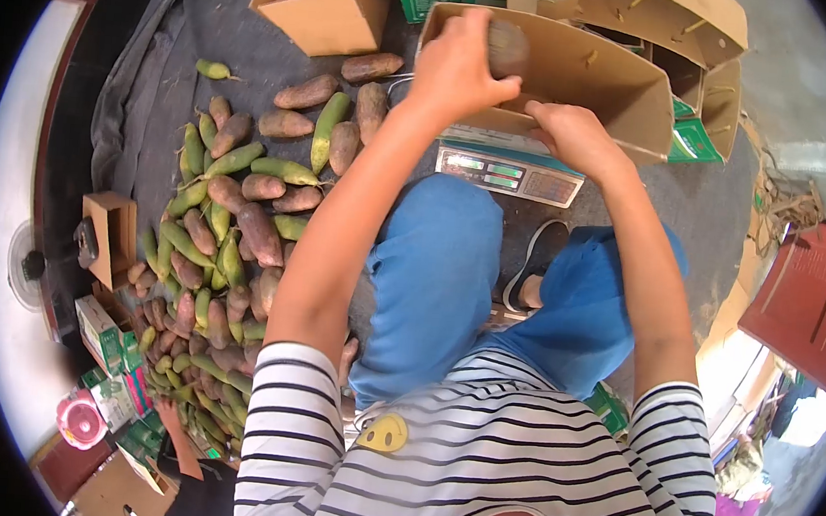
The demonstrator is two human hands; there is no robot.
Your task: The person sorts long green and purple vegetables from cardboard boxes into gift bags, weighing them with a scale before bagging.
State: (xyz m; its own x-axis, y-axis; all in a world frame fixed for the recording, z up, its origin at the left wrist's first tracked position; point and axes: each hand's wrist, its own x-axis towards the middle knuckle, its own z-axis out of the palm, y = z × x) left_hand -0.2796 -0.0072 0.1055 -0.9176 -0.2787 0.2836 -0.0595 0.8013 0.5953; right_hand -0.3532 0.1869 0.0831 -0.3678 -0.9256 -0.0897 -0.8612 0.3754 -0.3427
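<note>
My left hand (452, 65) is closed around a dark brownish radish (508, 49), slightly blurred, over the left part of an open cardboard box (630, 91). My right hand (578, 138) grips the near wall of that box, its fingertips hooked over the rim. Beneath the box, a digital scale (509, 175) shows its lit displays and keypad toward me. On the dark ground to the left lies a large spread of green radishes (329, 131) and reddish-brown radishes (260, 234). The inside bottom of the box is mostly hidden.
Another open carton (326, 11) with pinkish wrapped items stands at the upper left. More cartons with green printing (699, 135) crowd behind and right of the box. A small carton (112, 234) is at the left. Another person's arm (180, 439) reaches toward the pile at lower left.
</note>
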